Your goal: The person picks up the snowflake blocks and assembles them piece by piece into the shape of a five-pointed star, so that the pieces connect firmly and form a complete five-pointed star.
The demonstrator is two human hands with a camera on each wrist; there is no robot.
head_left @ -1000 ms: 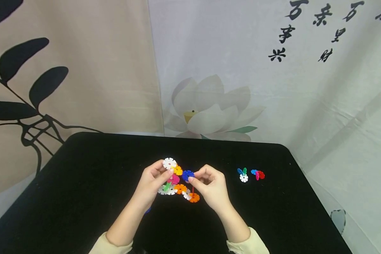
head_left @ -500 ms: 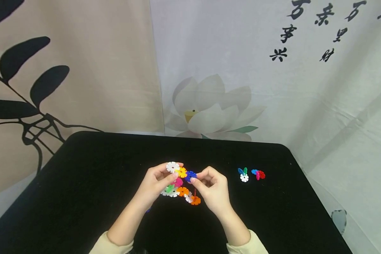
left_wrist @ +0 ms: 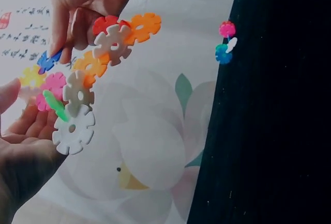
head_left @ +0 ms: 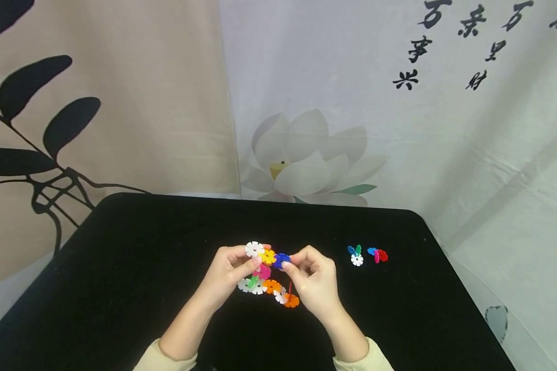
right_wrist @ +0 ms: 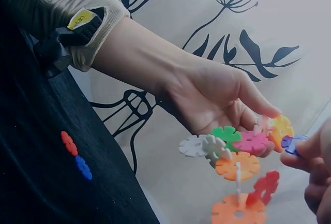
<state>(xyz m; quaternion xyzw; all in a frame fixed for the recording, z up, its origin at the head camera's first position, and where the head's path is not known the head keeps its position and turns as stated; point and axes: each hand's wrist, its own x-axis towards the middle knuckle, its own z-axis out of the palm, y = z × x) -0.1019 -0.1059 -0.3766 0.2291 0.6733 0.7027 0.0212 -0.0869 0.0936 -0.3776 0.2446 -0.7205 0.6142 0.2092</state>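
A: Hands?

B: Left hand (head_left: 227,270) pinches the slotted-disc chain (head_left: 272,286) by its top row, thumb at the white disc (head_left: 254,249) and yellow disc (head_left: 269,256); right hand (head_left: 316,278) pinches the blue disc (head_left: 282,260) at its rim; grip narrow.

A: Chain position?

B: Held above the surface (head_left: 144,268), roughly midway between its left and right edges; pink disc (head_left: 262,272) sits below yellow; green disc (head_left: 253,281) next; whites and oranges then run right and toward the near edge, ending below the right hand with a red disc (right_wrist: 267,187) standing up.

A: Key relation?

B: Blue vs yellow; blue lies on yellow's right side, rims meeting; row white-yellow-blue runs left to right, dipping slightly toward the near edge; left thumb is nearer yellow, right hand has blue; can't tell if the slots are engaged.

A: Loose parts?

B: White-blue-green cluster (head_left: 357,259) and blue-pink-red cluster (head_left: 382,255), toward the far right corner, well apart from the chain; right wrist view adds a red-and-blue pair (right_wrist: 74,150) on the surface.
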